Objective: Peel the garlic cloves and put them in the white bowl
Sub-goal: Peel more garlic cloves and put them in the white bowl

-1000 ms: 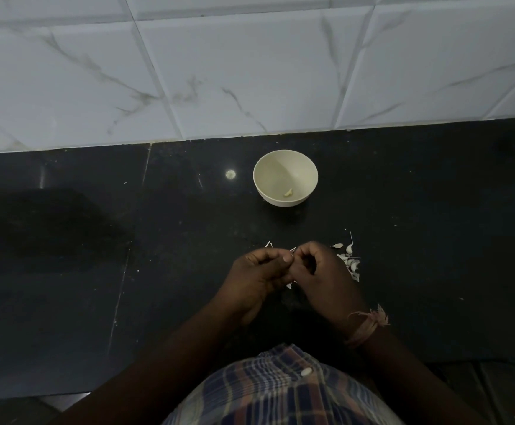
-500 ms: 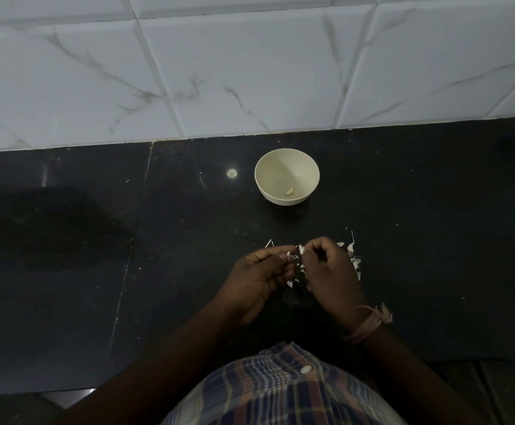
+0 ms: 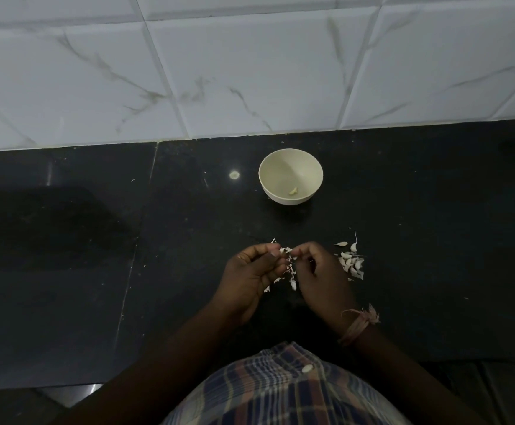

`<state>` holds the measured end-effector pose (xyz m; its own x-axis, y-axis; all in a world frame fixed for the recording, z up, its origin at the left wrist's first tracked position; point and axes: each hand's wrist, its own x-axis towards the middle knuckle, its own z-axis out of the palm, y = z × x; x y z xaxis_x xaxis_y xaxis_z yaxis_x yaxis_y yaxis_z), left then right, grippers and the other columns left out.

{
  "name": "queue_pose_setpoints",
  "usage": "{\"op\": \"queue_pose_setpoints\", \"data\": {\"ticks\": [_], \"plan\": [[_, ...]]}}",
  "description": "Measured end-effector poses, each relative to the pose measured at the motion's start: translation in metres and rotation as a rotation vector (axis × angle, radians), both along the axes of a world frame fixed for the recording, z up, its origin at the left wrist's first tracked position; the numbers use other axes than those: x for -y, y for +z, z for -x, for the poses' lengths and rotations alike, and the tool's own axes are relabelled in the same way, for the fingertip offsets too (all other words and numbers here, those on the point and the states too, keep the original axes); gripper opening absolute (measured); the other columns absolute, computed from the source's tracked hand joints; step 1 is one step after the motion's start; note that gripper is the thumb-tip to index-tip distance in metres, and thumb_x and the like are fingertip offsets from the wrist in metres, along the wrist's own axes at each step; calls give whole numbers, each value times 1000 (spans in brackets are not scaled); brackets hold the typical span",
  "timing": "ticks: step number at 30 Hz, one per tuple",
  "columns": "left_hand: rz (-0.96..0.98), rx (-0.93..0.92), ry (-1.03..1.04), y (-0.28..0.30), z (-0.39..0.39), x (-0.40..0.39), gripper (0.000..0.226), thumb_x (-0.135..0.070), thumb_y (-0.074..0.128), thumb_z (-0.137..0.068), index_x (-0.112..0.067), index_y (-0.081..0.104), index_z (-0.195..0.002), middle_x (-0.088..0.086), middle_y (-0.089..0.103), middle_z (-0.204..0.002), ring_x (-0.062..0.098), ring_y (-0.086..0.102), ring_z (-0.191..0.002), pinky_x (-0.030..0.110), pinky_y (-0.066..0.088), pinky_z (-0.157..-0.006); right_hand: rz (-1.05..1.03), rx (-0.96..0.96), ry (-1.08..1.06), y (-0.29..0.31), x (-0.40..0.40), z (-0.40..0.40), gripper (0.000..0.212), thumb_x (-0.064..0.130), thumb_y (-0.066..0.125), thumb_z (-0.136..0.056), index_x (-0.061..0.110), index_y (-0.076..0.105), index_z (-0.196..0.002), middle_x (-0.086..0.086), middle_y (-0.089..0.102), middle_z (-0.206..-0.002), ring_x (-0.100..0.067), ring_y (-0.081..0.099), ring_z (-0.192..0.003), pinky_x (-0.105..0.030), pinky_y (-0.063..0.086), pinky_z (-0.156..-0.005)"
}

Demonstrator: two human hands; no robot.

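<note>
Pinching garlic clove [image 3: 286,250], mostly hidden, between curled left hand [image 3: 251,276] and right hand [image 3: 319,276] fingertips; lying right of fingers, unpeeled cloves [image 3: 352,261]; sitting beyond fingers, white bowl [image 3: 290,176].

Dim light; black stone counter [image 3: 66,271], white marbled wall tiles [image 3: 250,72].

Your hands have drawn slightly apart since a second ago — then the fingertips were pressed together, and now a narrow gap shows between your left hand [image 3: 256,271] and right hand [image 3: 320,277]. Pale skin scraps [image 3: 290,271] now show in that gap and below it — a second ago only a sliver was visible there.
</note>
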<state>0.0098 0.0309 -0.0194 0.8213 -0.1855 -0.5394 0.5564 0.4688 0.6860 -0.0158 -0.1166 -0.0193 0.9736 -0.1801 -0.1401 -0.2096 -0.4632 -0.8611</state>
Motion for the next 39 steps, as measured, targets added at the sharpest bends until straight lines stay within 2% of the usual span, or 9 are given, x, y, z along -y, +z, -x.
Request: {"op": "queue_pose_setpoints", "data": {"ticks": [3,11,15,21,25,28,31,36,39], "plan": [[-18,12,-8,0,2,0,12,0,62,-95,0,69,-104,12,76,-95,18,72,-86,26,61,-83,-6,-4,-25,4,-4,-2,14,13,61,-93,20,70,-85,9,71,-81,1,63,-75,-15,46,-66],[-43,12,-17,-1,-1,0,14,0,62,-95,2,69,-107,16,75,-101,19,72,-88,26,61,-82,-97,-60,-81,5,-4,-7,10,21,67,-92,19,74,-85,5,72,-74,-1,65,-66,-12,46,-59],[-47,15,-23,0,-4,1,15,0,62,-95,3,68,-109,16,75,-99,19,72,-87,26,61,-81,-189,-71,-109,3,-5,-7,12,23,65,-96,19,74,-89,3,74,-76,-4,68,-69,-20,51,-63],[-97,30,-87,-1,-8,4,17,-4,59,-100,-3,72,-110,9,73,-89,12,71,-81,24,59,-79,-214,-41,-83,6,-5,-10,31,22,41,-91,20,40,-60,7,38,-54,-9,36,-52,-33,32,-53],[-97,28,-107,-2,-9,8,16,-4,58,-100,-4,71,-108,10,73,-91,14,70,-83,24,59,-79,-25,-133,-45,8,-2,-15,45,11,49,-96,19,41,-52,6,42,-48,-3,38,-42,-19,30,-44],[-106,37,-100,0,-11,8,16,-3,56,-101,-4,71,-108,10,73,-91,12,71,-80,23,59,-76,-65,-149,-13,5,-1,-15,31,15,53,-98,15,61,-68,2,58,-53,-1,50,-44,-13,35,-45],[-104,51,-78,2,-14,7,16,-2,56,-100,-3,69,-108,11,75,-92,13,72,-80,23,59,-75,-214,-127,-36,6,-2,-12,16,8,55,-97,13,68,-89,2,65,-57,-8,58,-46,-20,45,-46],[-124,42,-90,3,-16,7,14,0,60,-98,-3,70,-108,9,76,-91,15,71,-80,24,59,-77,-135,-22,-104,8,-6,-19,26,-3,56,-88,13,71,-76,4,70,-71,-1,61,-60,-12,44,-56],[-128,63,-76,2,-18,7,13,1,60,-97,-2,70,-106,9,76,-90,15,72,-77,23,59,-73,-196,-9,-167,6,-5,-23,14,11,64,-93,21,73,-88,7,73,-83,0,67,-76,-18,52,-70]]}}
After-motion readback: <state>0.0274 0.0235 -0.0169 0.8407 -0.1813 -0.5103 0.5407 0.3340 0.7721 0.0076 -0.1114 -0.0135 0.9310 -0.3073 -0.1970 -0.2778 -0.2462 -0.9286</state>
